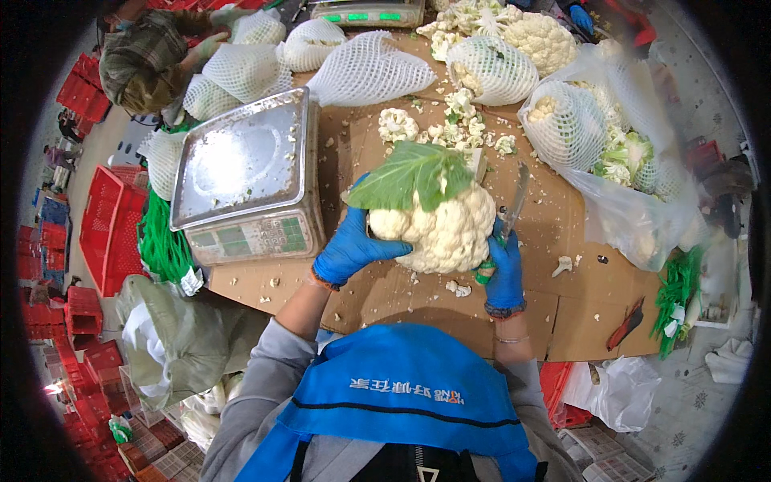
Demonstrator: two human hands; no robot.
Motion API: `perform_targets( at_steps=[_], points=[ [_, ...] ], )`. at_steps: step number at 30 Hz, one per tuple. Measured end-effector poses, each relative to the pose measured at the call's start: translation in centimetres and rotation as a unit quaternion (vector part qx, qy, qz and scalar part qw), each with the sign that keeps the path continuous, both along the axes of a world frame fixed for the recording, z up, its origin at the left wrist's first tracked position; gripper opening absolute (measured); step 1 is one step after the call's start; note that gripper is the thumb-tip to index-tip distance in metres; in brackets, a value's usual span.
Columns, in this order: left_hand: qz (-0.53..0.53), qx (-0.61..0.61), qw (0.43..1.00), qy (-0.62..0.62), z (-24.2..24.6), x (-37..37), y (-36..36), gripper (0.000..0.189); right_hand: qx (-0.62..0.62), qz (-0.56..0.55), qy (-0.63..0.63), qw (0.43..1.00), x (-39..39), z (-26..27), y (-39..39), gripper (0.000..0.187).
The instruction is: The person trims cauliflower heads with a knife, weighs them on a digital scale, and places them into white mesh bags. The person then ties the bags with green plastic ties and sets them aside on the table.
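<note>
A large head of cauliflower (pixel 455 232) is held over the cardboard-covered table (pixel 373 301), with a broad green leaf (pixel 403 178) across its far side. My left hand (pixel 355 247), in a blue glove, grips the head's left side, thumb along the near face. In my right hand (pixel 505 268), also gloved, is a knife (pixel 517 199); its blade points away from me and its green handle end shows below the palm. That same hand touches the right side of the head. Loose florets and crumbs (pixel 461 123) lie just beyond the cauliflower.
A weighing scale (pixel 241 156) stands at left, beside green net bags (pixel 165 241). Cauliflowers in foam netting (pixel 494 69) line the back; a clear plastic bag (pixel 632 211) holds more at right. A red-and-black tool (pixel 626 325) lies near the right edge. A co-worker (pixel 144 60) bends at upper left.
</note>
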State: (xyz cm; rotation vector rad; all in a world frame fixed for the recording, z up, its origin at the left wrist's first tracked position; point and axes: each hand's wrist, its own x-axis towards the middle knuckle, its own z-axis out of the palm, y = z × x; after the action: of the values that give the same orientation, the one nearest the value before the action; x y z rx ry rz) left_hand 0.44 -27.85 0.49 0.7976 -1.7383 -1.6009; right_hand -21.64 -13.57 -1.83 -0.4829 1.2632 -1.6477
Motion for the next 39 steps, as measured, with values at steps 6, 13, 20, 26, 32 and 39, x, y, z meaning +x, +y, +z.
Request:
perform_targets(
  at_steps=[6,13,20,26,32,39],
  points=[
    [-0.011,0.001,1.000,0.019,0.3,2.4,3.2,0.087,0.072,0.084,0.115,0.987,-1.1,1.4,5.9,0.035],
    [0.067,0.140,0.983,-0.099,-1.6,6.8,4.6,0.064,0.159,0.235,0.198,0.938,-1.3,8.2,6.8,0.036],
    [0.075,0.156,0.985,0.002,-4.2,8.7,5.7,0.047,0.206,0.327,0.127,0.913,0.7,9.1,5.8,0.034],
    [0.112,0.148,0.983,-0.008,-4.4,8.8,5.6,0.045,0.193,0.415,0.132,0.879,-0.4,6.7,7.0,0.033],
    [0.144,0.223,0.960,0.090,-5.0,9.3,6.0,0.041,0.341,0.435,0.056,0.831,-4.7,9.9,10.3,0.032],
    [0.140,0.195,0.970,0.032,-5.7,8.9,5.6,0.038,-0.069,0.267,0.401,0.874,3.5,8.9,2.3,0.046]
  ],
)
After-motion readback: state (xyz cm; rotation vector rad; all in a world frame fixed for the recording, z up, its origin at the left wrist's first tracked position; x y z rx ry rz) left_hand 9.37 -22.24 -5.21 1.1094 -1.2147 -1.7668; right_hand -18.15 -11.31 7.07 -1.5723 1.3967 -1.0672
